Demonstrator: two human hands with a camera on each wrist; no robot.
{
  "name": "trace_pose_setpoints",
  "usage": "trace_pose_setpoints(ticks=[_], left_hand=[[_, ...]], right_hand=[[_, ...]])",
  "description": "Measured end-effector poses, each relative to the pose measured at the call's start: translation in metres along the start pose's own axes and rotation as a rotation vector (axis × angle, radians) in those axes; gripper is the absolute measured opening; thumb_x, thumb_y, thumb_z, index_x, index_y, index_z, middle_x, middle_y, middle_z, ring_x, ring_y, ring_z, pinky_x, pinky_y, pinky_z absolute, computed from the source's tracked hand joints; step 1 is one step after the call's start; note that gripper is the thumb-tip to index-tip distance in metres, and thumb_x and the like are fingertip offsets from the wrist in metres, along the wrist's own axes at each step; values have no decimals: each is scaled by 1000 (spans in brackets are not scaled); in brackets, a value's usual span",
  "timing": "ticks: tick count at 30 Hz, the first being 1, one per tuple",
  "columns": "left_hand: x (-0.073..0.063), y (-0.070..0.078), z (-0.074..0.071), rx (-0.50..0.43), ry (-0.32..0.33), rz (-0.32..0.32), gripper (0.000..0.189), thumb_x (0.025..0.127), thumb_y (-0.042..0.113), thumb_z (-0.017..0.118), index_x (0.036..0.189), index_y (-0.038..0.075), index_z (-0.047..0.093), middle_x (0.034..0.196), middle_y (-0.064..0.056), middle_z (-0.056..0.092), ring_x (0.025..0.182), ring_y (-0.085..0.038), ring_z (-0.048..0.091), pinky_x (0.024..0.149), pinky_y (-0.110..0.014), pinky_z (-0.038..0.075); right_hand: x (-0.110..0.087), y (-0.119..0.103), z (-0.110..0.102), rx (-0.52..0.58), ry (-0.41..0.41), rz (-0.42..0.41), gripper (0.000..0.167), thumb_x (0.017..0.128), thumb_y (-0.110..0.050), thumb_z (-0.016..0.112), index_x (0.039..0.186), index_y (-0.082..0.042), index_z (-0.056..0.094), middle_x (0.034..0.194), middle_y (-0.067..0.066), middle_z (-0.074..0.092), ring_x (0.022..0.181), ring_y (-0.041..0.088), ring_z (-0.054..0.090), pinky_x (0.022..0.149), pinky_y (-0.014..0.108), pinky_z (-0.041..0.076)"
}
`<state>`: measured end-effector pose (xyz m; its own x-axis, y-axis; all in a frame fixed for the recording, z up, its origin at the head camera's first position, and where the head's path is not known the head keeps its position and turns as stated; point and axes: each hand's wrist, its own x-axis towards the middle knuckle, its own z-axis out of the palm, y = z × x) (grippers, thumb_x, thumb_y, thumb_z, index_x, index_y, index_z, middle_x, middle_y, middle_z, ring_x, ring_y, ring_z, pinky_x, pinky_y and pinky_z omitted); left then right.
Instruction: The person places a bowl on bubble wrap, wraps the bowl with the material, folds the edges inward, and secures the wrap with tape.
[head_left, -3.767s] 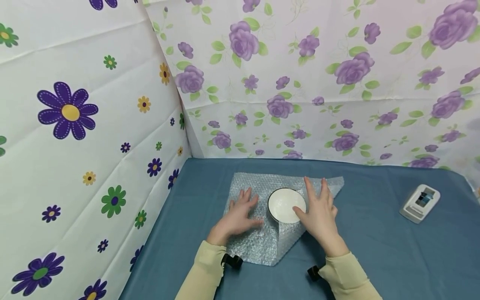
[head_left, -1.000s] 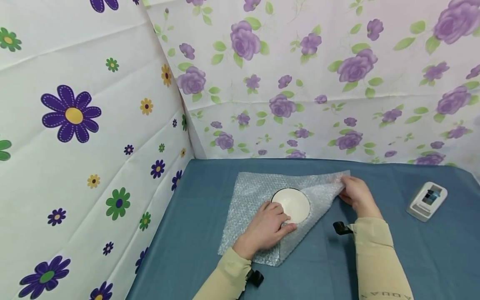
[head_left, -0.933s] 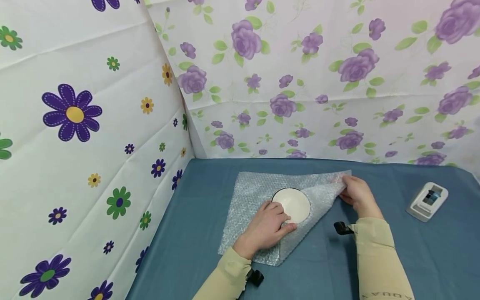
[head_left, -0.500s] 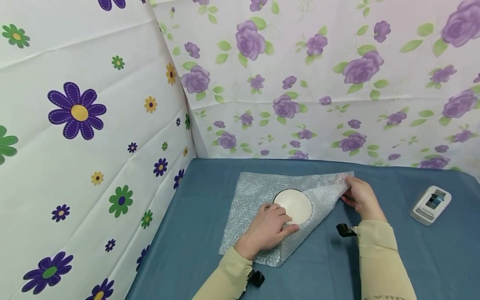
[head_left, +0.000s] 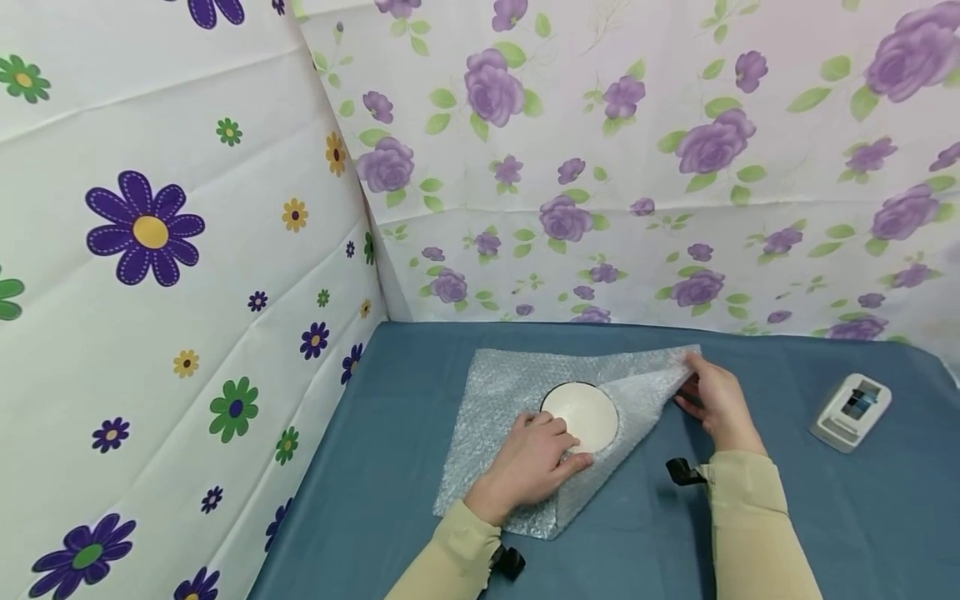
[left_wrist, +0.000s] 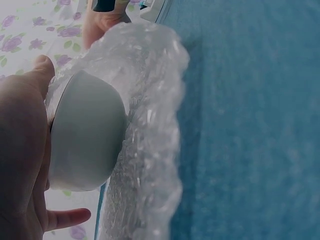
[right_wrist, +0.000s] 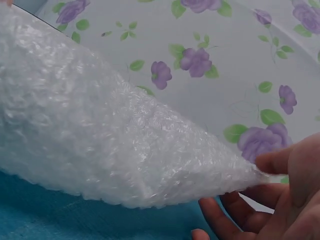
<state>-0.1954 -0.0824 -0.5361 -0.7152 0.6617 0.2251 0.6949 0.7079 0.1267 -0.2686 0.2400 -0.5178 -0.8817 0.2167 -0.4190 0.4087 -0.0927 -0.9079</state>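
Observation:
A white bowl with a dark rim stands on a sheet of bubble wrap. My left hand rests over the bowl's near-left rim, thumb and fingers spread across its opening. In the left wrist view, the bowl's plain outer side shows beneath that hand, and the little finger sticks out past it. At the sheet's far-right corner, my right hand pinches the wrap between thumb and fingers. The right wrist view shows the lifted wrap sloping from the bowl to those fingertips. The wrap's right side is folded up against the bowl.
A white device with a dark window, perhaps a tape dispenser, lies on the right of the blue tablecloth. Flowered cloths hang behind and to the left. Black wrist cameras sit by both cuffs.
Since the earliest frame, my left hand has moved right onto the bowl, and my right hand has left the bowl and taken the wrap's far-right corner. Over the last second, both hands barely move.

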Motion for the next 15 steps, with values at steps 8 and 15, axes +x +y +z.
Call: trace_pose_setpoints(ticks=[8,15], left_hand=[[1,-2,-1,-2,11,11,49,114,56,41,113,29,81,100,7,66,98,-14,59,107,-45,49],[-1,-2,-1,-13,-4,0,50,114,56,40,115,28,81,102,7,67,100,-14,60,108,-44,48]], right_hand=[[-14,-1,11,-35,55,-129,75,109,-55,54,167,-8,39,167,13,40,135,20,53,118,50,44],[-21,2,7,-105,109,-279,64,112,-48,51,160,-5,51,115,-14,62,98,-2,61,84,21,56]])
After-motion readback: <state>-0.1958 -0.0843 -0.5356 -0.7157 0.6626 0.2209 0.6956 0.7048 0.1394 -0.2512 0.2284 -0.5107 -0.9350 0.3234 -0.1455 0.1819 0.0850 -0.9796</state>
